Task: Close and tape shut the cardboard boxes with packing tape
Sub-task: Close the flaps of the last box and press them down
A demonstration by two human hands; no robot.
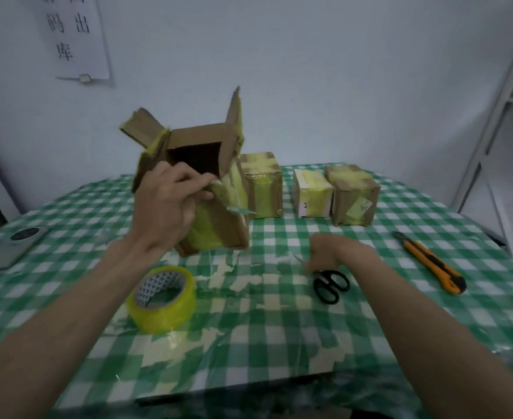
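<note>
An open cardboard box (216, 225) with yellowish tape on its sides is tilted toward me above the table, its flaps spread. My left hand (170, 204) grips its near flap and front wall. A roll of yellowish packing tape (163, 297) lies flat on the table below that hand. My right hand (330, 252) rests low on the checked tablecloth, fingers curled down beside black-handled scissors (330, 285); whether it holds them is unclear.
Three taped boxes stand at the back: one brown (262, 186), one white (311, 190), one brown (353, 196). An orange utility knife (430, 261) lies at the right. A grey flat device (10, 246) lies at the left. A metal shelf frame (503, 116) stands far right.
</note>
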